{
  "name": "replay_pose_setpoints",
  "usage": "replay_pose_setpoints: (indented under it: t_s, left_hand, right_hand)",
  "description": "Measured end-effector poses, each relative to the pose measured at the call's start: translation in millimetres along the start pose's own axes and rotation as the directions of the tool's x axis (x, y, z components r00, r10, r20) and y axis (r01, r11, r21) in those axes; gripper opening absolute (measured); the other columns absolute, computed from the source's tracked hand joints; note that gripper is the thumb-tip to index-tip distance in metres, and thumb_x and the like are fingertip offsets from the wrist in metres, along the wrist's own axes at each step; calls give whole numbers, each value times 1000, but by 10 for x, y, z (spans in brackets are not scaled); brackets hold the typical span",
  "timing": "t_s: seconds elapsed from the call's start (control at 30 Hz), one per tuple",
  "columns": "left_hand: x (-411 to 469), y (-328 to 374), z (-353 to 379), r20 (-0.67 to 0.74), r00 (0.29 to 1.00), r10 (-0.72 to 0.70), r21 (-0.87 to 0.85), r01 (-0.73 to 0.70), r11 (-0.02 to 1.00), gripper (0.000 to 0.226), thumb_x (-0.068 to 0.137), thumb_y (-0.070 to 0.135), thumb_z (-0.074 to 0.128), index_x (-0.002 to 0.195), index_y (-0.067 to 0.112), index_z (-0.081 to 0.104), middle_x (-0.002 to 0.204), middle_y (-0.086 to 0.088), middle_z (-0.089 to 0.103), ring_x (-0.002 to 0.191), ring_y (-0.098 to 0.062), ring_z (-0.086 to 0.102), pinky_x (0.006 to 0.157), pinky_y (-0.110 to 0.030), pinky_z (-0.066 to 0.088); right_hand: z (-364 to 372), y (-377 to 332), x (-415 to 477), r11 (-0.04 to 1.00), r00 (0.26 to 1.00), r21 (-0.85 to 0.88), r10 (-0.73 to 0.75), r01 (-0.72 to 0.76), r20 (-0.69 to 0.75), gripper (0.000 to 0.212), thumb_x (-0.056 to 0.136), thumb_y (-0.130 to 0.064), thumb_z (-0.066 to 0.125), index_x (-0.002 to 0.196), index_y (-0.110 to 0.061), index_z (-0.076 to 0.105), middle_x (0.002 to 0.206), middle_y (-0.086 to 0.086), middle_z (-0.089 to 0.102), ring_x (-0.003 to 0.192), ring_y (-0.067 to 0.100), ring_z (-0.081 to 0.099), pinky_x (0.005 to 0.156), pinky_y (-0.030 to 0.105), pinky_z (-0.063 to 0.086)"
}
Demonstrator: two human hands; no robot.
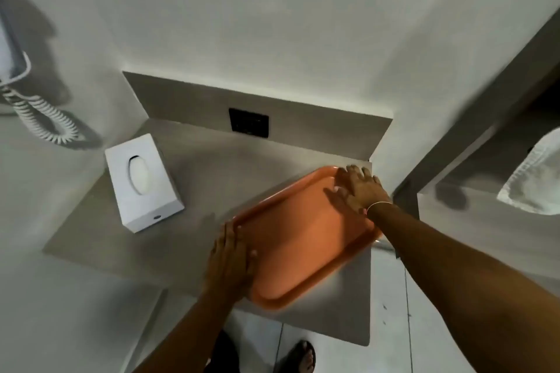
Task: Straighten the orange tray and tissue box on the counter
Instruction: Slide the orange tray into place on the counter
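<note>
Both hands, left (231, 263) and right (359, 188), lie flat with fingers spread on the skewed orange plastic tray (303, 239), lower centre; the white rectangular tissue box (142, 182) sits apart at left.

The orange tray (303, 239) looks like smooth, matt plastic. The white tissue box (142, 183) at left looks matt and smooth; the grey counter (212, 179) has a dull finish.

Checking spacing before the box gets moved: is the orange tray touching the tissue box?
Apart. The head view shows bare counter between the orange tray and the tissue box.
</note>
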State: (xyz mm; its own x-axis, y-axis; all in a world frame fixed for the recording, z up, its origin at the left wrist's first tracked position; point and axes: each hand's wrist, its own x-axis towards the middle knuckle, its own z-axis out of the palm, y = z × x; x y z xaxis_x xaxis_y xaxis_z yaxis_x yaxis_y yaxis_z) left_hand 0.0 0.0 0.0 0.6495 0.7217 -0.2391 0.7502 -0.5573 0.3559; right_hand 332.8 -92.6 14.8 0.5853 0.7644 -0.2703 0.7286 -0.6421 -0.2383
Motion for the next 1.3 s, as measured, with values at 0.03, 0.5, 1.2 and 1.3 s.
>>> replay_pose_setpoints:
  t_s: [0.03,0.5,1.2,1.3]
  left_hand:
    - [-48,15,84,34,999,-30,-14,31,999,80,87,54,12,149,4,6,160,-21,4,149,-35,8,120,-46,19]
    - [-257,283,506,91,970,-225,-176,238,955,73,98,37,32,147,-1,-6,156,-25,-21,147,-39,-10,118,-49,21]
    - [1006,-509,-430,21,1000,10,-352,-2,936,60,94,31,49,148,18,25,162,-2,10,139,-32,37,115,-45,31]
    - [1380,-600,-589,41,995,87,-351,-67,934,59,94,33,49,147,22,27,162,-1,15,136,-32,41,112,-46,34]
  right_hand:
    - [56,36,-15,1000,999,8,19,-19,27,78,93,-61,36,153,-16,13,163,8,14,149,32,10,120,52,11]
    - [372,282,-129,981,987,145,112,-129,119,85,92,-60,42,154,-16,5,163,12,11,147,36,19,118,53,22]
    - [147,-142,-289,487,884,799,454,-351,112,25,81,-46,71,89,-24,65,90,1,71,86,27,63,86,49,48]
    - [173,-231,-238,431,846,825,523,-365,101,17,84,-39,70,89,-23,66,91,0,71,90,30,62,88,51,47]
